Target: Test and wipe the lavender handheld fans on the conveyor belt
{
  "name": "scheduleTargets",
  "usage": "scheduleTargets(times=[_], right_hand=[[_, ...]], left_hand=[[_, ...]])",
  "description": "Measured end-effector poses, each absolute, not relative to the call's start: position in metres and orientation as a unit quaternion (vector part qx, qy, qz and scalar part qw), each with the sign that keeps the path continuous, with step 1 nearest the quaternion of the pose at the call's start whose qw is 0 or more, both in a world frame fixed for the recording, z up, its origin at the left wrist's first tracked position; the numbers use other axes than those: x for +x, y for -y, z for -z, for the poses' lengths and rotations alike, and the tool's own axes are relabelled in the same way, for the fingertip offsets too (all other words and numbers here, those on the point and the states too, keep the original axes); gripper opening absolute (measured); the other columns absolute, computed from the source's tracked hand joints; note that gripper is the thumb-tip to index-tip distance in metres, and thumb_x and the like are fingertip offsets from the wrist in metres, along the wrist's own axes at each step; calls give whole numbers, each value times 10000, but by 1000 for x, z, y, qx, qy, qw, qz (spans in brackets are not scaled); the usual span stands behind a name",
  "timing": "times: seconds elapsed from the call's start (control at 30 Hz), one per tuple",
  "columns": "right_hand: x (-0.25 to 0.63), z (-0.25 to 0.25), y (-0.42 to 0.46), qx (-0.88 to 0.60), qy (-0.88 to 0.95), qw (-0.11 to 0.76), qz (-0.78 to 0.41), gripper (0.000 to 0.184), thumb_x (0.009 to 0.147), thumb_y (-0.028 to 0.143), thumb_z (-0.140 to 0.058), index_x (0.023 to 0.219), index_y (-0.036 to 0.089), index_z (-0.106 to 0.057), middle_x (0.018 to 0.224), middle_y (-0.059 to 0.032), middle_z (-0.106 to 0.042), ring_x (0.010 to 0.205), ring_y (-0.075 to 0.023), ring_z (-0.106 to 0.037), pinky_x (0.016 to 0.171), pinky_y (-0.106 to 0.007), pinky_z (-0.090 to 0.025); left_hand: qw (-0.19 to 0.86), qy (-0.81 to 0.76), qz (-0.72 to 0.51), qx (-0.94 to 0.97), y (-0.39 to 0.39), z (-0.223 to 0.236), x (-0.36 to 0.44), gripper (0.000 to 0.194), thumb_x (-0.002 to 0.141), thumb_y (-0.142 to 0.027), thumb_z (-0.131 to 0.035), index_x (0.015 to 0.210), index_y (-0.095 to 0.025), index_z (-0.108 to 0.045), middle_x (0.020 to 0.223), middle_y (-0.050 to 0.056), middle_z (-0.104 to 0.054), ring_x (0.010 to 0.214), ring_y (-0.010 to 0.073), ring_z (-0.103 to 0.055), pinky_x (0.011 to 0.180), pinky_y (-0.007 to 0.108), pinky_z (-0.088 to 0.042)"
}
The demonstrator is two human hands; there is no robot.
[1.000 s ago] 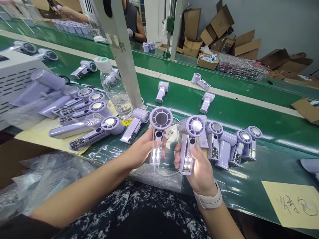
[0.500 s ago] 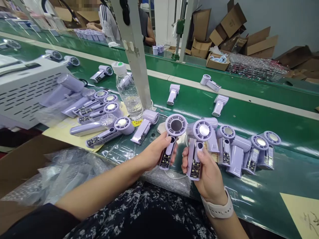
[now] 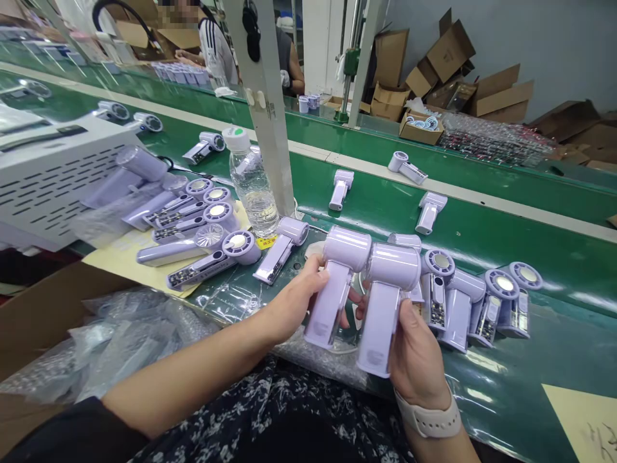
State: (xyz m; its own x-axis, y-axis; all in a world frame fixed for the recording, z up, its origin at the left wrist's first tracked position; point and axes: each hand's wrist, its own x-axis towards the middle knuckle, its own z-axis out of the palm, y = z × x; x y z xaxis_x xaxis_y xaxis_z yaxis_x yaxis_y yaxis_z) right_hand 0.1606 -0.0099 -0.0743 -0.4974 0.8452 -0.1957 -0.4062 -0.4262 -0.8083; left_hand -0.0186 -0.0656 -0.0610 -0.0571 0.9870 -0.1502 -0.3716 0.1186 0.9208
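My left hand (image 3: 301, 292) is closed around a lilac handheld fan (image 3: 332, 286), its smooth plain side showing. Beside it, my right hand (image 3: 418, 347) grips a second lilac handheld fan (image 3: 385, 308), held upright with its plain casing toward me. The two fan heads are close together, and I cannot tell if they touch. The circuit boards of both are turned out of sight. On the green work surface just right of my hands stand several more fans (image 3: 460, 308), some with bare circuit boards. Left of my hands lies one fan (image 3: 282, 249) with its handle open.
Several fans (image 3: 212, 257) lie on yellow paper at left, by a water bottle (image 3: 253, 186) and a white vented machine (image 3: 62, 173). A metal post (image 3: 270, 116) rises behind. Fans rest on the green conveyor (image 3: 308, 173). Bubble wrap (image 3: 130, 341) fills a box at lower left. A person (image 3: 216, 48) sits across.
Both fans have been turned over in my hands, from the grille and circuit-board side to the smooth casing side. My hands still hold them at nearly the same place.
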Motion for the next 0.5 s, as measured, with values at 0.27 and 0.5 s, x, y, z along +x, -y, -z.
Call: scheduleTargets(times=[0.27,0.5], right_hand=[[171,44,21,-244,362,380,-816,303,870,503,-762,1034,252,-809,1073,-113,-815,852,-301,-776,750,-435,-639],[173,54,15,-309,383,397,-775,381,775,550,-832,976,228,-798,1004,-115,-818,747,-325,-758,643,-472,-630]], left_hand=[[621,-406,-558,371,88,29,-21,475,968,-449,-575,1352,-256,-374,1154,113,-740,861,279,-776,714,369,-625],[626,-435,-546,347,87,30,-20,498,930,-513,-617,1312,-250,-435,1153,114,-748,884,316,-782,719,418,-640]])
